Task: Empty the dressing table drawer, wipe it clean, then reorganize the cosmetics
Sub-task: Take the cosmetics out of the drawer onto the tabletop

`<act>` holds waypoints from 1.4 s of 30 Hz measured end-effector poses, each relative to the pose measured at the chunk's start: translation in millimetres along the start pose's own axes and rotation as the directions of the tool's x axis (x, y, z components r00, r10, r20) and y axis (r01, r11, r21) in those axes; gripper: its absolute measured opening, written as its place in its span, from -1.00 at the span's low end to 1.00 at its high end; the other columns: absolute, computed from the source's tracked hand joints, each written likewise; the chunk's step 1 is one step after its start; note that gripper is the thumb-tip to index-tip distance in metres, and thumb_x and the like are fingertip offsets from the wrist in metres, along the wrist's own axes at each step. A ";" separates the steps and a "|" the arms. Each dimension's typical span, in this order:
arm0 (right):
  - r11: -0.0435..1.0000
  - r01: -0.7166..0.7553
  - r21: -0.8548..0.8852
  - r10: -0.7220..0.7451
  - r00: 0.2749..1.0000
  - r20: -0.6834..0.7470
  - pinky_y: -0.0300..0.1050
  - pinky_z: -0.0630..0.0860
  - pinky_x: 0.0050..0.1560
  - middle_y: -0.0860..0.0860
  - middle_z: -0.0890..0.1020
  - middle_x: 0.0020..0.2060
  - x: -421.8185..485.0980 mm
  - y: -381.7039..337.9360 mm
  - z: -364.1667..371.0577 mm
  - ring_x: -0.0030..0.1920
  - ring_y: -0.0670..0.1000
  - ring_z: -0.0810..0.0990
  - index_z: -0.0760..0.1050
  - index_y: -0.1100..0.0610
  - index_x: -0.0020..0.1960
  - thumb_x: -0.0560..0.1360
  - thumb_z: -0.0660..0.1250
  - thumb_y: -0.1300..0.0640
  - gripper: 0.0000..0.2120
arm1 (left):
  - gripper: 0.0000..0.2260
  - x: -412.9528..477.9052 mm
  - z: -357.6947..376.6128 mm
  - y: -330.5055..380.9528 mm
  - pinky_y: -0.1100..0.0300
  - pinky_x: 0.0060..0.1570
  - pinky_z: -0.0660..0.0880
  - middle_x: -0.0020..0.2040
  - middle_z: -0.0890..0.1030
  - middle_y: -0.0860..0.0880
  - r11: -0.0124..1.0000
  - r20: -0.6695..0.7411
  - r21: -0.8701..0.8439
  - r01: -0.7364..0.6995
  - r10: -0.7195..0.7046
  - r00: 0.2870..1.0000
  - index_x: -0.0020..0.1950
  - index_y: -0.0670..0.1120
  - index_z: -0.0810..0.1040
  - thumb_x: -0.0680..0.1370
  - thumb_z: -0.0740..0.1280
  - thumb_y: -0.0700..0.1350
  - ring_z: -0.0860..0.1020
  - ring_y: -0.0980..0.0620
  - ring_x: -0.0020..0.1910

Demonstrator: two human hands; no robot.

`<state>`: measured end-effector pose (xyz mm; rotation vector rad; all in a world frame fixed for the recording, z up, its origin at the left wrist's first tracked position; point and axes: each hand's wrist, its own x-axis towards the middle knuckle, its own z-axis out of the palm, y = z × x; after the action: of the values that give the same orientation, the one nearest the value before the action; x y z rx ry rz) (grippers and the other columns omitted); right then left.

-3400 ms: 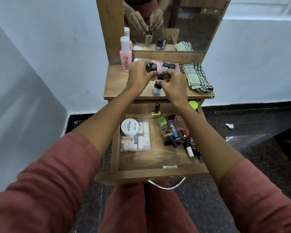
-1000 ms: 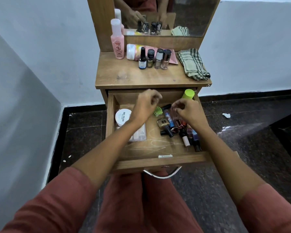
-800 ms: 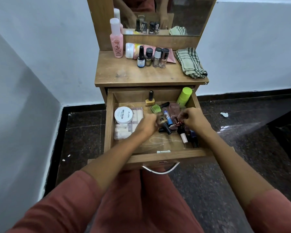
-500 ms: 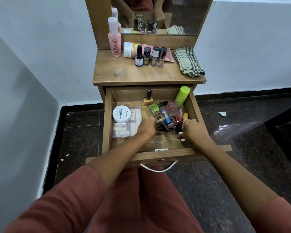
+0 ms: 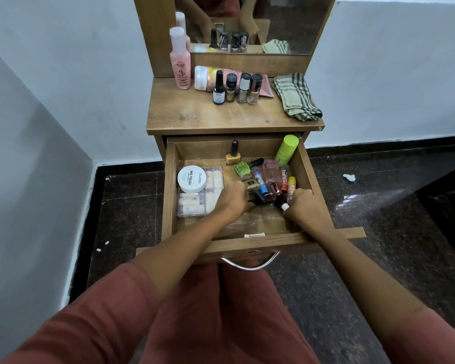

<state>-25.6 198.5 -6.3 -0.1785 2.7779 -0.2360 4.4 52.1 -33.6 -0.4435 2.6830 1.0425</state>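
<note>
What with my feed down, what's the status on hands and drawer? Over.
Left hand at black-capped bottle, grip unclear. Right hand grips white-capped tube. Drawer not yet emptied; four bottles on tabletop. Nothing blocking.

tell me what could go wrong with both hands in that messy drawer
The right hand grips a white-capped tube while the left hand reaches into the loose pile of small bottles; rushed, one may slip and fall. The upright yellow polish could topple if the drawer gets jolted. The drawer is pulled far out, so leaning on it might tip it.
</note>
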 end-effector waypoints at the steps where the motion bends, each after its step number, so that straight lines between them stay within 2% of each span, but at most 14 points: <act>1: 0.999 0.011 0.037 -0.010 0.999 -0.034 0.00 0.47 -0.06 0.29 0.57 0.06 -1.0 1.8 -2.0 0.07 0.27 0.55 0.38 0.37 0.22 0.46 0.34 0.16 -0.59 | -0.91 -1.2 -2.0 -0.2 0.18 -0.21 0.40 -0.15 0.57 -0.14 1.000 -0.001 -0.029 -0.009 0.009 1.000 -0.17 -0.22 0.55 0.42 0.43 -0.23 0.54 -0.06 -0.15; 3: 0.994 0.005 0.110 0.004 0.997 -0.078 -0.04 0.42 -0.13 0.29 0.58 0.01 -1.8 4.5 -5.8 0.05 0.27 0.55 0.47 0.36 0.05 0.45 0.37 0.10 -0.66 | -0.79 -3.3 -5.6 -0.5 0.20 -0.25 0.40 -0.19 0.55 -0.12 0.996 -0.020 -0.088 -0.028 0.026 0.999 -0.35 -0.12 0.45 0.41 0.44 -0.25 0.53 -0.04 -0.17; 5: 0.985 0.001 0.172 0.016 0.995 -0.097 -0.01 0.45 -0.06 0.28 0.57 -0.01 -1.8 6.3 -9.0 0.06 0.28 0.54 0.50 0.33 -0.01 0.43 0.40 0.05 -0.66 | -0.69 -5.3 -7.8 0.3 0.25 -0.36 0.37 -0.20 0.52 -0.07 0.989 -0.055 -0.140 -0.041 0.033 0.998 -0.39 -0.03 0.35 0.41 0.43 -0.26 0.49 0.00 -0.19; 10: 0.937 0.077 0.339 -0.022 0.986 -0.165 0.06 0.55 -0.11 0.18 0.59 -0.28 -0.7 7.4 -14.1 -0.15 0.26 0.61 0.58 0.26 -0.19 0.35 0.46 0.13 -0.81 | -0.84 -12.5 -13.8 6.5 0.20 -0.24 0.38 -0.17 0.52 -0.03 0.974 -0.149 -0.206 -0.097 0.067 0.986 -0.23 -0.09 0.47 0.41 0.42 -0.27 0.48 0.04 -0.18; 14: 0.914 0.151 0.377 -0.067 0.972 -0.226 0.16 0.59 -0.18 0.24 0.64 -0.27 -1.0 4.6 -15.2 -0.28 0.23 0.61 0.58 0.24 -0.19 0.36 0.42 0.19 -0.89 | -0.90 -18.0 -18.5 8.8 0.17 -0.17 0.45 -0.18 0.54 -0.03 0.963 -0.193 -0.214 -0.162 0.121 0.974 -0.10 -0.20 0.56 0.42 0.39 -0.32 0.50 0.04 -0.19; 18: 0.880 0.229 0.416 -0.118 0.954 -0.277 0.15 0.60 -0.15 0.19 0.66 -0.20 -2.1 -3.8 -23.3 -0.23 0.19 0.62 0.61 0.26 -0.12 0.37 0.42 0.24 -0.89 | -0.89 -20.4 -27.1 12.5 0.21 -0.19 0.45 -0.21 0.54 -0.03 0.960 -0.239 -0.208 -0.189 0.138 0.961 -0.07 -0.22 0.57 0.42 0.38 -0.32 0.50 0.06 -0.21; 20: 0.867 0.270 0.419 -0.154 0.944 -0.291 -0.01 0.60 -0.14 0.17 0.67 -0.14 -0.9 -11.5 -32.0 -0.22 0.08 0.62 0.62 0.27 -0.05 0.40 0.40 0.27 -0.86 | -0.89 -19.8 -36.6 15.7 0.19 -0.17 0.49 -0.22 0.55 -0.04 0.950 -0.284 -0.226 -0.216 0.148 0.947 -0.07 -0.22 0.58 0.42 0.39 -0.32 0.50 0.07 -0.23; 23: 0.845 0.326 0.425 -0.197 0.927 -0.320 -0.35 0.47 -0.26 0.13 0.67 -0.09 1.0 -29.6 -49.7 -0.28 -0.08 0.55 0.60 0.25 0.03 0.43 0.38 0.26 -0.82 | -0.89 -18.0 -58.7 22.4 0.43 -0.29 0.46 -0.24 0.56 -0.03 0.933 -0.392 -0.228 -0.279 0.174 0.903 -0.08 -0.20 0.60 0.41 0.41 -0.31 0.48 0.13 -0.33; 26: 0.790 0.405 0.460 -0.231 0.892 -0.388 -0.27 0.55 -0.18 0.06 0.66 -0.13 6.0 -50.3 -66.9 -0.23 -0.11 0.55 0.61 0.21 0.01 0.43 0.38 0.23 -0.83 | -0.86 -15.3 -85.2 27.7 0.54 -0.29 0.43 -0.22 0.54 0.01 0.911 -0.476 -0.254 -0.326 0.175 0.862 -0.02 -0.21 0.58 0.43 0.39 -0.30 0.44 0.23 -0.34; 30: 0.743 0.518 0.423 -0.302 0.824 -0.479 -0.53 0.43 -0.29 0.16 0.66 -0.02 17.8 -88.3 -88.3 -0.16 -0.09 0.52 0.57 0.29 0.08 0.43 0.37 0.27 -0.77 | -0.84 1.3 -121.1 27.0 0.54 -0.29 0.44 -0.16 0.55 -0.02 0.900 -0.603 -0.261 -0.350 0.132 0.787 0.01 -0.22 0.57 0.44 0.37 -0.30 0.44 0.24 -0.32; 36: 0.700 0.629 0.339 -0.410 0.742 -0.530 -0.40 0.36 -0.33 0.16 0.67 -0.07 48.9 -147.5 -101.3 -0.21 -0.10 0.49 0.59 0.28 0.07 0.44 0.34 0.28 -0.79 | -0.87 33.6 -163.6 15.8 0.53 -0.29 0.40 -0.23 0.54 -0.03 0.908 -0.702 -0.230 -0.351 0.096 0.706 -0.02 -0.23 0.59 0.44 0.36 -0.30 0.43 0.25 -0.36; 38: 0.708 0.640 0.298 -0.434 0.727 -0.532 -0.27 0.43 -0.20 0.16 0.66 -0.05 61.1 -162.5 -102.9 -0.18 -0.02 0.53 0.58 0.26 0.08 0.45 0.33 0.28 -0.78 | -0.86 45.9 -173.9 9.9 0.54 -0.27 0.39 -0.20 0.59 -0.07 0.920 -0.721 -0.207 -0.333 0.087 0.688 -0.03 -0.22 0.61 0.43 0.36 -0.29 0.45 0.23 -0.35; 40: 0.724 0.645 0.247 -0.455 0.714 -0.532 -0.05 0.52 -0.03 0.16 0.64 -0.01 73.7 -174.2 -103.5 -0.03 0.09 0.58 0.58 0.24 0.10 0.45 0.32 0.27 -0.77 | -0.85 58.3 -181.7 5.5 0.53 -0.24 0.39 -0.14 0.64 -0.11 0.928 -0.735 -0.184 -0.323 0.089 0.673 -0.02 -0.21 0.62 0.43 0.36 -0.29 0.50 0.17 -0.29; 42: 0.747 0.643 0.173 -0.477 0.698 -0.535 0.01 0.51 0.04 0.14 0.64 0.02 83.7 -182.1 -104.0 0.08 0.11 0.56 0.57 0.20 0.11 0.46 0.32 0.25 -0.76 | -0.84 68.6 -187.6 2.6 0.54 -0.24 0.40 -0.09 0.65 -0.13 0.934 -0.732 -0.170 -0.315 0.095 0.675 -0.01 -0.22 0.62 0.43 0.36 -0.29 0.52 0.15 -0.23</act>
<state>-122.7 22.3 96.2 -1.0324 2.9737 -1.0536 -79.3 -88.0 81.5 -0.7436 3.3326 1.6158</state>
